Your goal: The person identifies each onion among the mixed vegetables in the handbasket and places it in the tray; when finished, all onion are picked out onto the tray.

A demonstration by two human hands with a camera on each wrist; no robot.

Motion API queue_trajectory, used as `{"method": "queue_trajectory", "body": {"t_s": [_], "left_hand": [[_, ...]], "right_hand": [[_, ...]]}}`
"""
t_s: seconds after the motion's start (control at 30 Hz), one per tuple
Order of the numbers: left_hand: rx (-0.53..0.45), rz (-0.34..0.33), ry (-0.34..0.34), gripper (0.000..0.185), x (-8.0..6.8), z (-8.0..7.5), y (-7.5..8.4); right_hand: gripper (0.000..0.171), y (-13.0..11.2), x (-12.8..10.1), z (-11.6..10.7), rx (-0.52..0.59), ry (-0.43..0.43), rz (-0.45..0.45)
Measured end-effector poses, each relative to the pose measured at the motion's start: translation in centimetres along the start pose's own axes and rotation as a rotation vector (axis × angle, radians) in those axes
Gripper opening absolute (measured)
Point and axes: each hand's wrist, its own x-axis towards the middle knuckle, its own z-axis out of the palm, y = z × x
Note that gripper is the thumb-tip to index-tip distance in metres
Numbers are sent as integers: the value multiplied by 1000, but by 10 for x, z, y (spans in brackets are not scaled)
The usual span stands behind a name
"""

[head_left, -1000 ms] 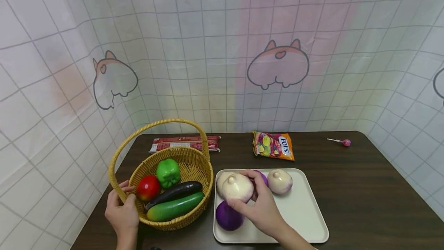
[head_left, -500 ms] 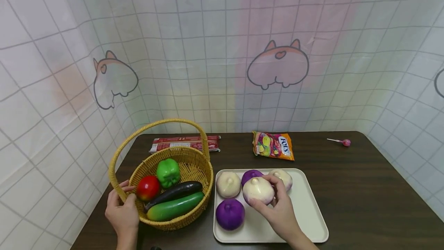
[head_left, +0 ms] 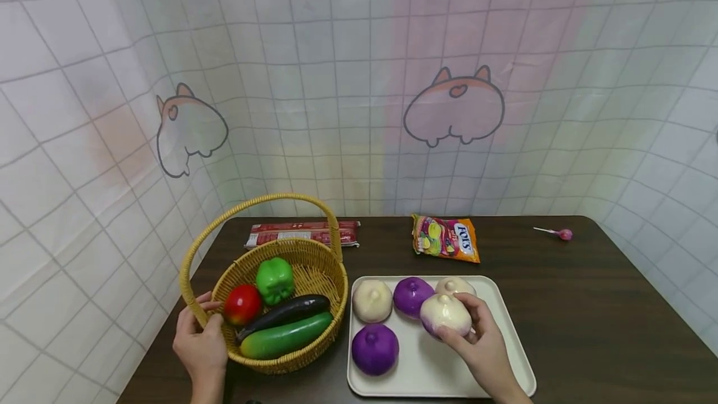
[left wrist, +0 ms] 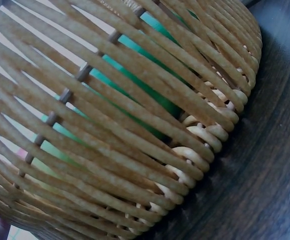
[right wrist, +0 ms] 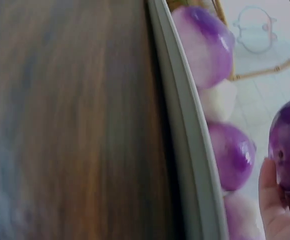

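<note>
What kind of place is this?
Probably a staged tabletop set, not a real kitchen: a cartoon-print curtain wraps the table, and a basket and tray hold glossy, toy-like vegetables.

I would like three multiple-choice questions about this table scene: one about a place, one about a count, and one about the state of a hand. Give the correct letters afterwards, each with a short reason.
1. Where does the green plastic bell pepper lie?
A. on the tray
B. in the woven wicker basket
C. beside the lollipop

2. How many round onion-shaped toys are on or over the pale rectangular tray, counting the held one?
A. three
B. five
C. seven

3. What is the right hand doing?
A. holding the white-and-purple onion toy
B. lying flat on the table
C. gripping the candy bag

Answers:
1. B, the pepper sits inside the basket next to the red tomato.
2. B, two purple, two whitish and the held one make five.
3. A, its fingers curl round that toy above the tray.
</note>
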Motion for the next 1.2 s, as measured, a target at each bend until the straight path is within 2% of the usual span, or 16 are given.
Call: {"method": "queue_trajectory", "body": {"t_s": [0.17,0.33,0.5,0.67,0.83,1.0,1.2], "left_hand": [[-5,1,-1,23,-2,1,2],[-15,4,-10,23,-1,1,4],[-16,0,-5,24,0,0,5],[-3,-4,-5,23,0,-1,4],[2,2,-12,23,0,-1,3],[11,-4,-18,24,0,0,2],[7,-19,-18,24,-1,0,1]], "right_hand": [[58,2,0,-8,61,-11,5],[63,0,-2,-12,63,-56,44],[64,0,-2,-13,47,-80,32],[63,2,-1,-14,-18,-96,60],[65,7,-2,-14,-170,-141,125],[65,12,-3,-14,-318,-178,64],[64,19,-7,-10,-326,-235,34]]}}
